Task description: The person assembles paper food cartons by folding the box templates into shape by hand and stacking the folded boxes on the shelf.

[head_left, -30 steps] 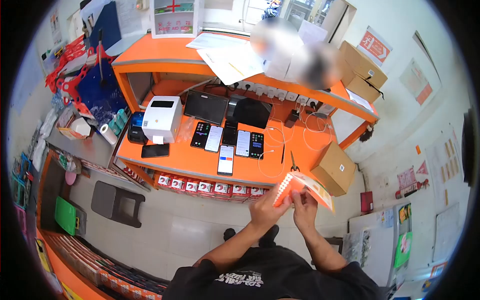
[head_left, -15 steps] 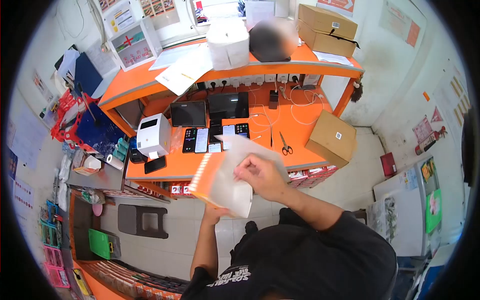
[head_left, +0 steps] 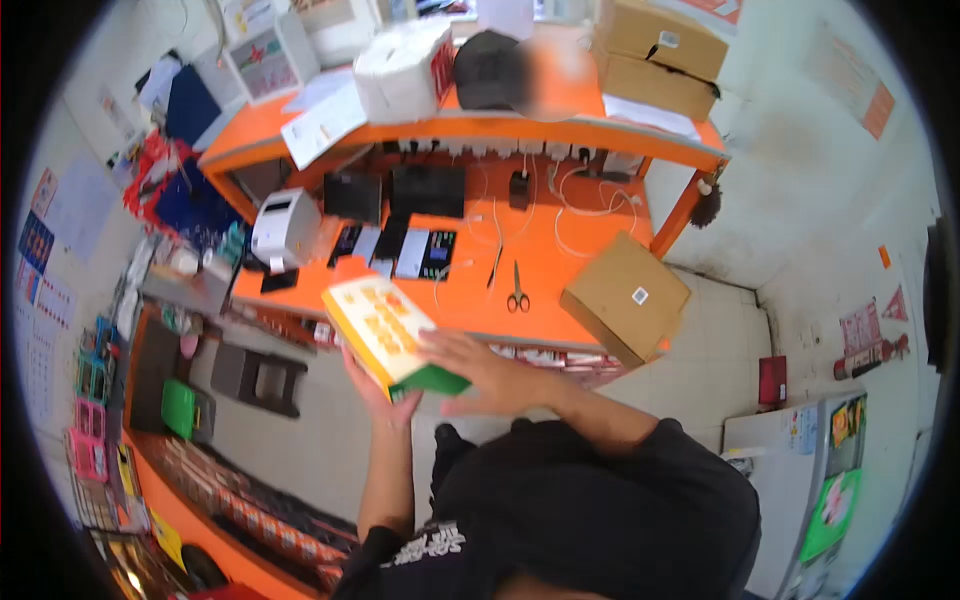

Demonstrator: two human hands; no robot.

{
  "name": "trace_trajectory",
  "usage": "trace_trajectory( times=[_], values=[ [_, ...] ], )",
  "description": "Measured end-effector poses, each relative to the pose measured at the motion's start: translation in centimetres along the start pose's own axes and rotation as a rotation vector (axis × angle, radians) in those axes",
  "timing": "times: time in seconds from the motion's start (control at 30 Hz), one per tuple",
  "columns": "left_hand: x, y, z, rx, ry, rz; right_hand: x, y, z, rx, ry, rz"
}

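A carton in white, yellow and green is tilted in front of the desk's front edge, with orange print on its pale face. My left hand is wrapped round its lower left side from below. At its right side my right hand touches the carton, fingers apart over the green end. Behind the carton, several phones lie on the orange desk. Scissors lie to the right of them.
A brown cardboard box sits at the desk's right end. A white label printer stands at the left. White cables trail across the desk. On the upper shelf are a large white roll and a black cap. A stool stands on the floor.
The thing in my hands was an open, blurred sheet or carton; now it shows a box shape, further left. My right hand has moved from its inner face to its right side.
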State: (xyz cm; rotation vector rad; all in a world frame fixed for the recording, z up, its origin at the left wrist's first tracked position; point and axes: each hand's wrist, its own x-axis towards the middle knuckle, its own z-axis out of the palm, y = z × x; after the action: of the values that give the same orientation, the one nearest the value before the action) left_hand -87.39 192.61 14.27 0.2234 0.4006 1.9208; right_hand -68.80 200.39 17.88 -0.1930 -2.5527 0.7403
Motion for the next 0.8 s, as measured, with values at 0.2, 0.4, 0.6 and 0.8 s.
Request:
trace_trajectory(
  times=[0.2, 0.4, 0.6, 0.8],
  values=[
    [-0.2, -3.0, 4.2, -0.053, -0.064, -0.171, -1.7, 3.2, -4.3, 0.800, 0.060, 0.208],
    [0.3, -5.1, 6.4, -0.018, -0.032, -0.157, -4.0, 5.5, -6.0, 1.010, 0.117, 0.014],
    [0.0, -6.6, 6.9, -0.102, -0.112, -0.196, -4.2, 4.5, -6.4, 0.642, 0.256, 0.188],
    [-0.6, -8.0, 7.3, -0.003, 0.018, -0.088, -2.9, 5.1, -3.4, 0.383, 0.594, 0.140]
  ],
)
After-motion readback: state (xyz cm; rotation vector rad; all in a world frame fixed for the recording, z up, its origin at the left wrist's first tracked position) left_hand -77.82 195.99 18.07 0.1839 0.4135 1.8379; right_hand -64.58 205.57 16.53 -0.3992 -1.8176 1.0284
